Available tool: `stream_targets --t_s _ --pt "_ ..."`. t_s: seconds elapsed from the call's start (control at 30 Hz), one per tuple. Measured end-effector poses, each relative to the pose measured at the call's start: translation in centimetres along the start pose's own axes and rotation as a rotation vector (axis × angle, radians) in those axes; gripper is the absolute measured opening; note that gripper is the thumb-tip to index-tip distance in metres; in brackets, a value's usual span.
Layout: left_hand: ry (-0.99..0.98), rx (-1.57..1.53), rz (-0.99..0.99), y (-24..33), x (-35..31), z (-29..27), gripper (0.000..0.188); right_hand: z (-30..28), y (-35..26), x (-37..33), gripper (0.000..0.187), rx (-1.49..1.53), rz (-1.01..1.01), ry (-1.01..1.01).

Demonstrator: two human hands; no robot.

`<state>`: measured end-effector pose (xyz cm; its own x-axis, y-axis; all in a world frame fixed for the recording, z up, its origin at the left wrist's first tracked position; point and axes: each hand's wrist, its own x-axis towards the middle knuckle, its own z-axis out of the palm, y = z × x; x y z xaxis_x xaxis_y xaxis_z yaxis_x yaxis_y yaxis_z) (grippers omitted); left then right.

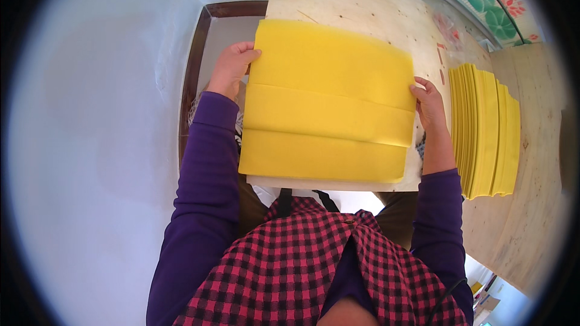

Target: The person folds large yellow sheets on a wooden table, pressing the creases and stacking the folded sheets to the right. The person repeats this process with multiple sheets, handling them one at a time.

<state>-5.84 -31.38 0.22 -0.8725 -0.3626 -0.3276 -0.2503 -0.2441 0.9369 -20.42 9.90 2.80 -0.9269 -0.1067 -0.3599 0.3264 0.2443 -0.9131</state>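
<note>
A wide yellow sheet (329, 108) that looks like felt or non-woven fabric spans the space between my hands, over the near part of a pale wooden board. Two horizontal crease or fold lines cross its lower half. My left hand (234, 66) pinches its left edge near the upper corner, thumb on top. On the opposite edge, my right hand (429, 101) grips a little below the upper right corner, with the thumb and fingers at the border. Whether the sheet rests on the board or is lifted slightly, I cannot tell.
The wooden board (350, 0) reaches back to a window ledge. To the right, a stack of folded yellow pieces (483, 130) lies on another wooden surface (531, 217). Crumpled clear plastic (448, 27) sits at the back right. A pale wall (96, 145) rises on the left.
</note>
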Motion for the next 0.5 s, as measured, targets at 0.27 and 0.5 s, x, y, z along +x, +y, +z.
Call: stream_targets --t_s 0.27,0.5 --pt "-0.027 0.028 -0.004 0.7 0.1 -0.1 0.02 -0.1 -0.8 0.3 0.037 -0.022 0.044 -0.002" --pt "-0.002 0.201 0.093 1.3 1.1 0.0 0.017 -1.0 -1.6 2.7 0.025 -0.142 0.096 -0.049"
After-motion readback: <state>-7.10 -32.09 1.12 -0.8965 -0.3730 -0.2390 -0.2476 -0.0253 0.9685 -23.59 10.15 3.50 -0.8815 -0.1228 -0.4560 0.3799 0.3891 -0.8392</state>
